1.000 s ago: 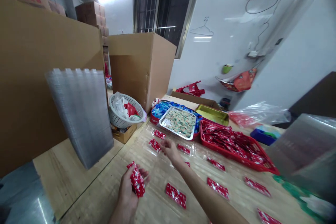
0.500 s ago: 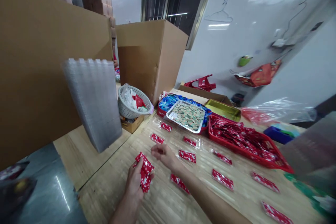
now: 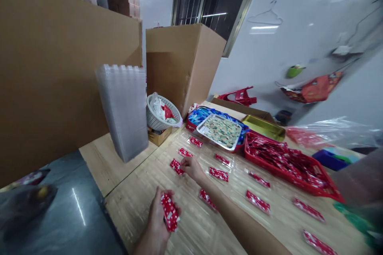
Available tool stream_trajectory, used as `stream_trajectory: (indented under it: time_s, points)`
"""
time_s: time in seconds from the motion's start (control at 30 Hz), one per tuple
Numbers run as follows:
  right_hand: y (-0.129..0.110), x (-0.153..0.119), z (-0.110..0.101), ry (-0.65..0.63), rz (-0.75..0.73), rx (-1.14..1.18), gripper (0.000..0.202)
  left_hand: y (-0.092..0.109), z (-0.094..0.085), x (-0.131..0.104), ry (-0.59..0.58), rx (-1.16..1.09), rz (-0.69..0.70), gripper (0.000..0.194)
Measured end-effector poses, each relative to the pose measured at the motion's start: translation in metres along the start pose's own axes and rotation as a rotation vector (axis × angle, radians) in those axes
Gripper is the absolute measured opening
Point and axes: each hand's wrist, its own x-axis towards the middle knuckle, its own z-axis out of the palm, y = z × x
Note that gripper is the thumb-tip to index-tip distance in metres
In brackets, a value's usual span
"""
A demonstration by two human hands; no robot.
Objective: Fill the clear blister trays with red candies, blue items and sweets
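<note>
My left hand (image 3: 161, 213) is wrapped round several red packets with white spots (image 3: 170, 212), low in the view near the table's front. Further up, the fingers of my right hand (image 3: 191, 167) pinch one red spotted packet (image 3: 176, 166) by its right end. That packet is just below another red packet (image 3: 185, 152) lying on the table. More such packets lie spaced apart in clear plastic trays, among them one at the middle (image 3: 218, 174) and one to the right (image 3: 257, 202).
A red basket (image 3: 326, 191) heaped with red packets stands at the right. Left of it, a metal tray (image 3: 220, 131) of small pale pieces rests on blue packets. A tall stack of clear trays (image 3: 125, 115), a white basket (image 3: 154, 121) and cardboard boxes (image 3: 173, 67) stand behind.
My right hand now holds a single packet near the upper row. My left hand has moved down slightly with its packets. The view has shifted to the left.
</note>
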Motion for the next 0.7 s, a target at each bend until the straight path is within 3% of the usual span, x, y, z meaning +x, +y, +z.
stream_trajectory:
  time_s: [0.1, 0.2, 0.27, 0.37, 0.47, 0.57, 0.7]
  points:
    - [-0.011, -0.005, 0.009, 0.064, -0.036, -0.057, 0.013, 0.007, -0.003, -0.003, 0.008, 0.013, 0.046, 0.041]
    - [-0.023, -0.029, 0.014, 0.052, -0.086, -0.064, 0.008, 0.011, -0.007, -0.003, 0.02, 0.071, 0.135, 0.041]
    - [-0.03, -0.055, 0.017, -0.093, -0.086, 0.037, 0.003, 0.012, -0.009, -0.003, 0.022, 0.116, 0.198, 0.043]
    - [-0.037, -0.101, 0.022, -0.362, 0.021, 0.356, 0.014, 0.008, -0.009, -0.006, 0.021, 0.15, 0.254, 0.05]
    - [-0.04, -0.132, 0.025, -0.407, 0.109, 0.549, 0.019, 0.001, -0.011, -0.011, 0.05, 0.138, 0.274, 0.052]
    - [-0.035, -0.131, 0.024, -0.375, 0.13, 0.517, 0.017, 0.0, -0.02, -0.018, 0.08, 0.066, 0.262, 0.048]
    - [-0.024, -0.091, 0.024, -0.256, 0.057, 0.262, 0.007, 0.016, -0.035, -0.036, 0.084, -0.008, 0.295, 0.044]
